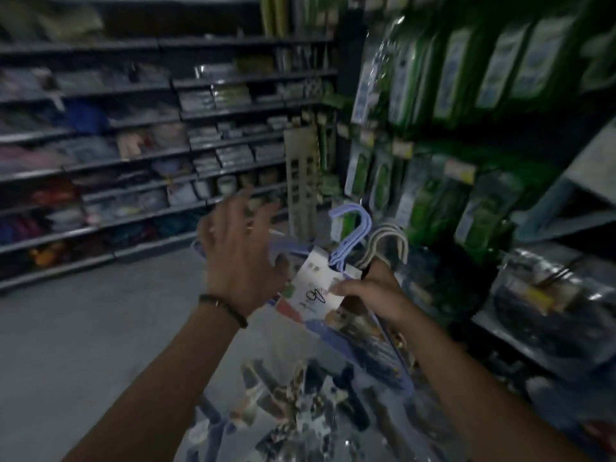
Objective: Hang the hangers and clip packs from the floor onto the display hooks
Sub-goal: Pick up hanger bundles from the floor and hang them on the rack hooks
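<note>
Since they are banded together, blue hangers [350,235]: light, stiff, slick; grip at neck.
Right hand [370,291]: pinches their card sleeve [316,281].
Left hand [240,258]: fingers spread wide, holding nothing.

L hand [240,261], R hand [375,291] — 2; blue hanger pk [354,228], cream hanger pk [390,240] — 2.
</note>
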### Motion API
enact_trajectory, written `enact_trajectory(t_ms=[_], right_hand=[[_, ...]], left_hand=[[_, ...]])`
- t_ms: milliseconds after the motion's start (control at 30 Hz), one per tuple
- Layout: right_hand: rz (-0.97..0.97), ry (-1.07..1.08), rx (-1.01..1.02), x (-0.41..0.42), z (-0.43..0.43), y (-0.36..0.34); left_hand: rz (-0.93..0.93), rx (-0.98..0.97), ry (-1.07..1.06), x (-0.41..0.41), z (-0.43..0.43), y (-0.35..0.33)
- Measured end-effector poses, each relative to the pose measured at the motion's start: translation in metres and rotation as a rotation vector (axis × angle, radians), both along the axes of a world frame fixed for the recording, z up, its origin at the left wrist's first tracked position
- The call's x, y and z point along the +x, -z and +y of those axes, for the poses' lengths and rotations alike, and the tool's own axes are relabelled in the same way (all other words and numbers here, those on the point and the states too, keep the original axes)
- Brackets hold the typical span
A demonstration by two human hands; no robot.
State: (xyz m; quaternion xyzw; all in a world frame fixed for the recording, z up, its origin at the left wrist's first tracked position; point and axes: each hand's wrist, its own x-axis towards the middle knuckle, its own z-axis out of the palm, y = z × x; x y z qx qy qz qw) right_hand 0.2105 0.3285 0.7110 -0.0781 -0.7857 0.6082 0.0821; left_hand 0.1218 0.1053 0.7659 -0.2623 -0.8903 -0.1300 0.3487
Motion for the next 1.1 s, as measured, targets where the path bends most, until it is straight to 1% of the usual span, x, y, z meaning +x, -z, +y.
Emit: enact_trajectory(t_ms=[33, 67, 100, 133, 167, 200, 233, 267, 300, 367, 400, 500, 600, 667, 733, 800, 833, 867, 900, 933, 967, 1000, 1067, 1100], right_hand=[[0.028, 0.064, -0.060, 0.005, 0.007, -0.012], [0.038, 0.128, -0.117, 0.008, 0.014, -0.021], [0.061, 0.182, -0.181, 0.012, 0.021, -0.030], [0.069, 0.224, -0.259, 0.016, 0.026, -0.040], [0.077, 0.260, -0.326, 0.021, 0.030, -0.050], [0.064, 0.286, -0.382, 0.026, 0.035, -0.061], [0.070, 0.289, -0.431, 0.032, 0.037, -0.073], [0.091, 0.288, -0.471, 0.038, 0.039, -0.084], [0.119, 0.282, -0.519, 0.046, 0.039, -0.096], [0.165, 0.287, -0.615, 0.064, 0.037, -0.116], [0.196, 0.310, -0.623, 0.073, 0.039, -0.123], [0.216, 0.458, -0.528, 0.104, 0.047, -0.138], [0.187, 0.664, -0.377, 0.139, 0.058, -0.151], [0.124, 0.789, -0.231, 0.165, 0.058, -0.165], [0.009, 0.906, 0.006, 0.192, 0.054, -0.180], [-0.249, 1.018, 0.405, 0.223, 0.046, -0.198], [-0.364, 1.109, 0.661, 0.238, 0.040, -0.209], [-0.423, 1.229, 0.912, 0.252, 0.033, -0.222], [-0.407, 1.361, 1.112, 0.262, 0.022, -0.239], [-0.328, 1.454, 1.255, 0.269, 0.014, -0.260], [-0.271, 1.488, 1.356, 0.274, 0.013, -0.277], [-0.277, 1.514, 1.410, 0.280, 0.017, -0.294], [-0.384, 1.529, 1.307, 0.296, 0.035, -0.315], [-0.384, 1.540, 1.224, 0.309, 0.047, -0.319]], left_hand=[[0.093, 0.267, 0.036, 0.013, 0.007, -0.001], [0.094, 0.568, 0.061, 0.025, 0.016, 0.005], [-0.029, 0.840, 0.058, 0.038, 0.027, 0.004], [-0.286, 1.071, 0.078, 0.046, 0.039, 0.004], [-0.596, 1.251, 0.154, 0.047, 0.052, 0.005], [-0.907, 1.324, 0.303, 0.049, 0.065, 0.001], [-1.172, 1.290, 0.514, 0.047, 0.077, -0.002], [-1.344, 1.228, 0.725, 0.046, 0.089, -0.008], [-1.416, 1.199, 0.836, 0.040, 0.101, -0.013], [-1.437, 1.223, 0.975, 0.033, 0.123, -0.023], [-1.431, 1.218, 1.029, 0.032, 0.133, -0.029], [-1.455, 1.108, 1.141, 0.046, 0.167, -0.049], [-1.486, 1.082, 1.188, 0.066, 0.202, -0.065], [-1.548, 1.088, 1.217, 0.081, 0.225, -0.075], [-1.553, 1.058, 1.267, 0.101, 0.246, -0.086], [-1.539, 1.025, 1.310, 0.118, 0.264, -0.093], [-1.545, 0.990, 1.335, 0.127, 0.273, -0.097], [-1.543, 0.946, 1.382, 0.136, 0.281, -0.102], [-1.544, 0.888, 1.446, 0.146, 0.287, -0.107], [-1.535, 0.833, 1.505, 0.158, 0.293, -0.115], [-1.529, 0.793, 1.558, 0.170, 0.297, -0.123], [-1.508, 0.746, 1.617, 0.185, 0.301, -0.131], [-1.432, 0.650, 1.741, 0.216, 0.310, -0.146], [-1.401, 0.613, 1.798, 0.232, 0.314, -0.154]])
